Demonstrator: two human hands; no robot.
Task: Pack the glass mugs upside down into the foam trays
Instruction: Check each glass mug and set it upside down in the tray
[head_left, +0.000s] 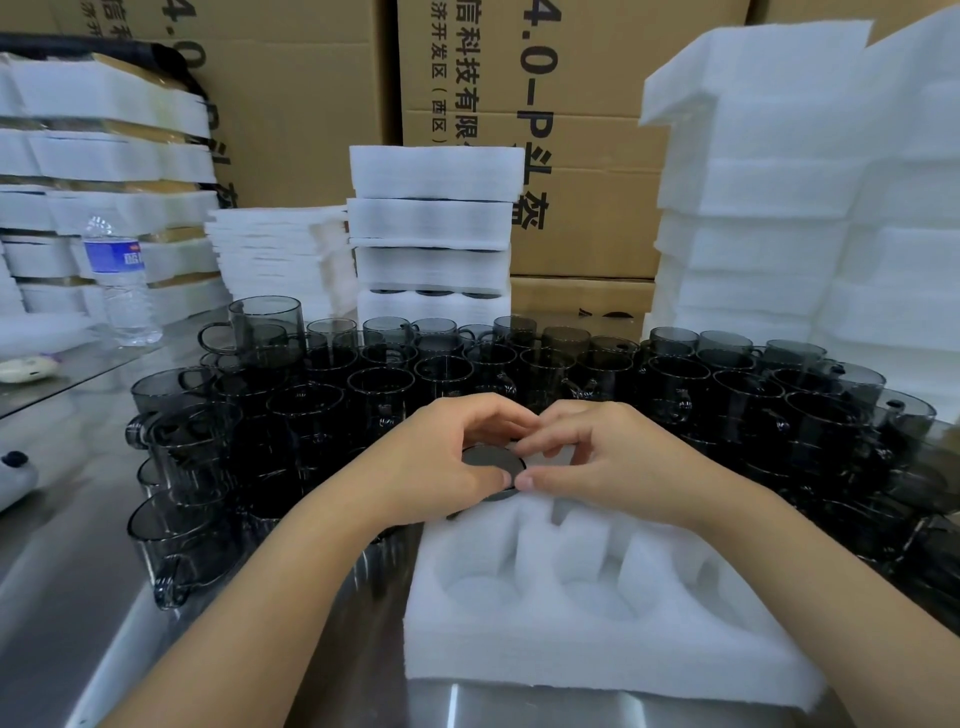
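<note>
At frame centre the left hand and right hand both pinch an upturned glass mug, seating it in the upper-left pocket of the foam tray; next, I judge, it needs pressing home before the lower pockets get filled.

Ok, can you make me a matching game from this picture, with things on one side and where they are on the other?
Things:
1 water bottle
2 foam tray with empty pockets
3 upside-down mug
4 cardboard boxes

Places:
A at the very back
B between the left hand and right hand
C far left
D nearest, in front

Pairs: 1-C, 2-D, 3-B, 4-A
</note>
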